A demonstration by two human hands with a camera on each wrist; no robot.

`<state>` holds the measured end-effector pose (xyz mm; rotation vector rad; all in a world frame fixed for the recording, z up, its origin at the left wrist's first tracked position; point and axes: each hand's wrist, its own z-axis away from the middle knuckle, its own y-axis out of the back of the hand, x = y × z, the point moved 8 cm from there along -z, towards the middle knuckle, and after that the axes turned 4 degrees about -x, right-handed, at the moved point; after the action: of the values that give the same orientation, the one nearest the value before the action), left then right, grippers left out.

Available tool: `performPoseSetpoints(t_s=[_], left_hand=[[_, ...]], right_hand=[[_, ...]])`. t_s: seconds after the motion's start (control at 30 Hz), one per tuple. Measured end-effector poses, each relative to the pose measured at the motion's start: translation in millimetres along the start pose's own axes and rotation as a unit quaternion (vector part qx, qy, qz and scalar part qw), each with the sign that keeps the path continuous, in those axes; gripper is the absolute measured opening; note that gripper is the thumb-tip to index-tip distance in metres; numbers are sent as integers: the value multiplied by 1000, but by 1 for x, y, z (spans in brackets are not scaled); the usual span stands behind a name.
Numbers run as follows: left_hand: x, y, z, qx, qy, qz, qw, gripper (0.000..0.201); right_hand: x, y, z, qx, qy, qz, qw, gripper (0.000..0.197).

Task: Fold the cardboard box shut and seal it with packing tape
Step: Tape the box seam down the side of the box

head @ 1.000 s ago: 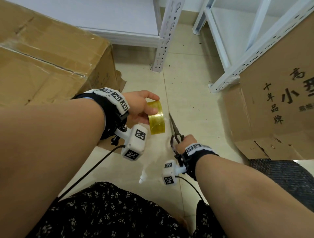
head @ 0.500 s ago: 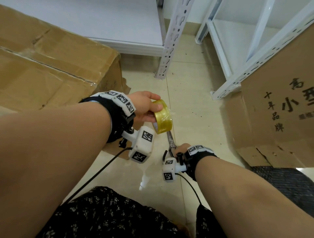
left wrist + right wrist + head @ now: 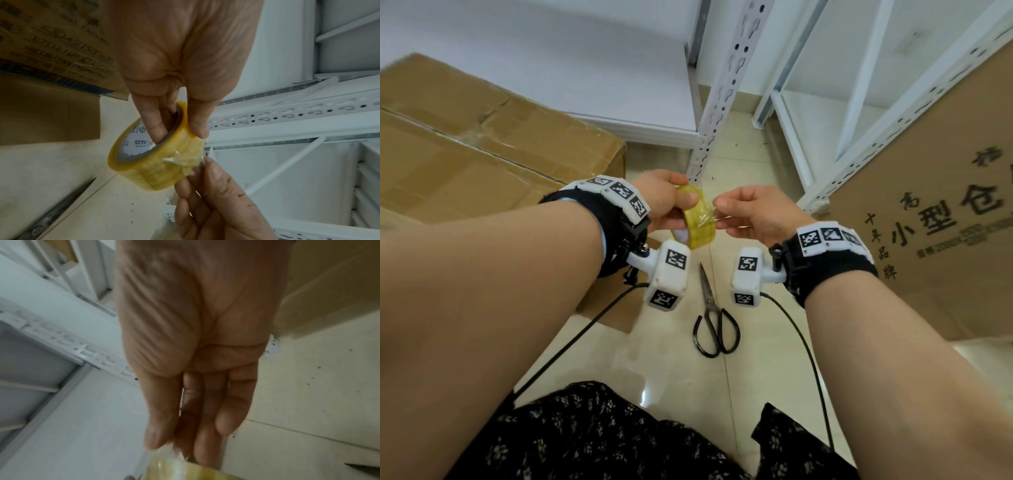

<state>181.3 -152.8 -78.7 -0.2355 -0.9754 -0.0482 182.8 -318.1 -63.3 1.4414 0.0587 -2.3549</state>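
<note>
A yellow packing tape roll (image 3: 695,222) is up in front of me over the floor. My left hand (image 3: 681,205) grips it, fingers through the core and thumb on the outer face, as the left wrist view shows on the tape roll (image 3: 156,160). My right hand (image 3: 722,209) meets the roll from the right; its thumb and fingertips pinch the crumpled loose tape end (image 3: 176,158). In the right wrist view the right hand (image 3: 174,446) is blurred above the roll (image 3: 180,470). A large closed cardboard box (image 3: 465,154) with a taped seam sits to my left.
Black scissors (image 3: 714,317) lie closed on the tiled floor below my hands, blades pointing away. A printed cardboard box (image 3: 935,212) leans at the right. White metal shelving (image 3: 722,85) stands behind. Wrist-camera cables trail toward my lap.
My right hand has let go of the scissors, which now lie on the floor, and has risen to the tape roll. My left hand has lifted the roll higher and turned it.
</note>
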Motion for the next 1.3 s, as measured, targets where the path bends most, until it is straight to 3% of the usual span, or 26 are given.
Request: performPoseSetpoints(t_s=[0.07,0.2,0.3,0.37,0.47,0.53,0.6,0.67,0.77,0.9,1.07,1.2,1.3], left_hand=[[10,2,10,4,-15,-3,1000,40],[29,5,26,21,-21,-8,1000,32],[40,7,41,7,4,3,1000,11],[50,12,50,-3,-9,30,1000,15],[61,24,66,43,-12,-11,999,9],[75,24,73,61,-46,-127,989,28],[86,16,78,42,-104,-300,947,52],[88,8,79,-1,-160,-385,909,68],[83,9,76,-35,-182,-325,927,65],[86,9,73,-19,-202,-279,939,31],[74,17,67,-29,-159,-176,971,20],[84,30,77,32,-159,-79,984,17],[86,40,81,92,-138,-93,982,15]], right_hand=[[-12,-3,7,21,21,21,999,4],[-37,-12,16,23,75,63,995,11],[-62,-22,23,14,124,56,991,17],[-79,-29,29,7,156,42,987,18],[-105,-36,35,20,200,59,978,20],[-118,-37,37,40,210,80,974,21],[-129,-35,40,65,213,110,969,22],[-134,-34,43,84,215,148,962,21],[-135,-35,47,102,214,177,955,23],[-133,-40,53,112,232,167,952,19],[-133,-47,55,133,251,90,955,20],[-119,-56,43,125,188,23,974,6],[-112,-61,37,149,148,33,977,37]])
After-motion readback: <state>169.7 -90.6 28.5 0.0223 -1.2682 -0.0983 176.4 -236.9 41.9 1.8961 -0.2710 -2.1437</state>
